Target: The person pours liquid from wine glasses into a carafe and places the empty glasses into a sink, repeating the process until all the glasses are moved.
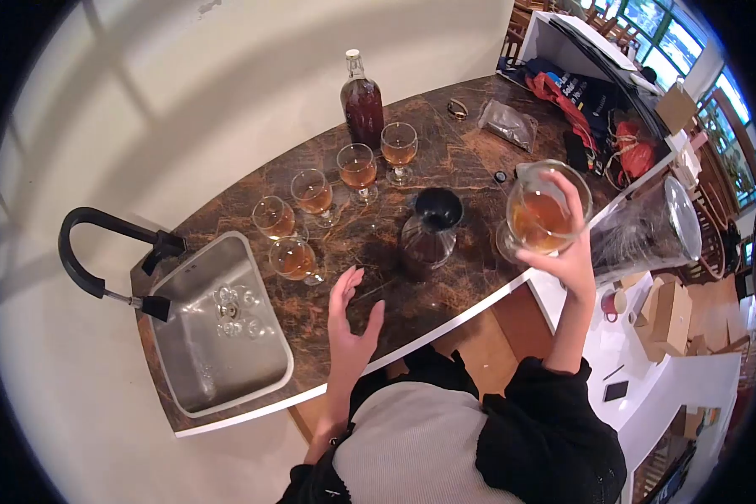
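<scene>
My right hand (569,252) is closed around a clear glass of amber drink (539,220), raised above the counter's right part. My left hand (354,323) holds nothing; its fingers and thumb are apart over the front of the counter. Just left of it stands the nearest stemmed glass (293,259), partly filled with amber drink. More such glasses, including one at the back (399,149), form a curved row behind. Between my hands stands a clear glass carafe (428,244) with a black top (438,208).
A tall bottle of dark red-brown liquid (363,109) stands by the wall. At left are a steel sink (218,336) and black faucet (80,244). A plastic pouch (508,124), bags (575,97) and a large transparent container (647,231) lie to the right.
</scene>
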A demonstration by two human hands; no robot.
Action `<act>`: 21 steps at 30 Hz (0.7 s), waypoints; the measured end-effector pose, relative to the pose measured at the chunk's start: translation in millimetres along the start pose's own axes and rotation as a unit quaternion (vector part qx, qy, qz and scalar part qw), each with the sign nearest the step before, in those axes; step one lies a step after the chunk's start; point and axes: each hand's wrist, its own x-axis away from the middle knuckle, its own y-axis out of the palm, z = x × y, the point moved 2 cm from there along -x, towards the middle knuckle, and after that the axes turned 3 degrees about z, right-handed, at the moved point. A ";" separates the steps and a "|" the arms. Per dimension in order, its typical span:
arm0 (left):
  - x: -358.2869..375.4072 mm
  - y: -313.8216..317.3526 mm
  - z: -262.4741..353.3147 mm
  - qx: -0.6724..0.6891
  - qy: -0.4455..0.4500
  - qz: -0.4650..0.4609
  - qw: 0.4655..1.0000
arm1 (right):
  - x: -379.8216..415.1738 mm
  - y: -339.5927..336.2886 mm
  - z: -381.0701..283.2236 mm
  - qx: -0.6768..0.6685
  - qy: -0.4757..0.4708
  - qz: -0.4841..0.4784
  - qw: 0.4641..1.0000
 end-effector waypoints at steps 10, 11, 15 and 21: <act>-63.9 75.2 23.8 -0.020 0.050 -0.026 0.998 | -82.2 10.9 48.2 0.066 -0.020 -0.127 0.989; -66.8 78.0 23.8 -0.022 0.046 -0.024 0.998 | -86.1 14.8 46.2 0.057 -0.035 -0.137 0.988; -81.3 84.7 21.6 0.050 0.051 -0.006 0.997 | -104.0 19.3 45.0 0.095 -0.085 -0.212 0.969; -84.7 84.6 21.3 0.052 0.046 -0.001 0.998 | -123.7 20.7 41.6 0.111 -0.131 -0.296 0.939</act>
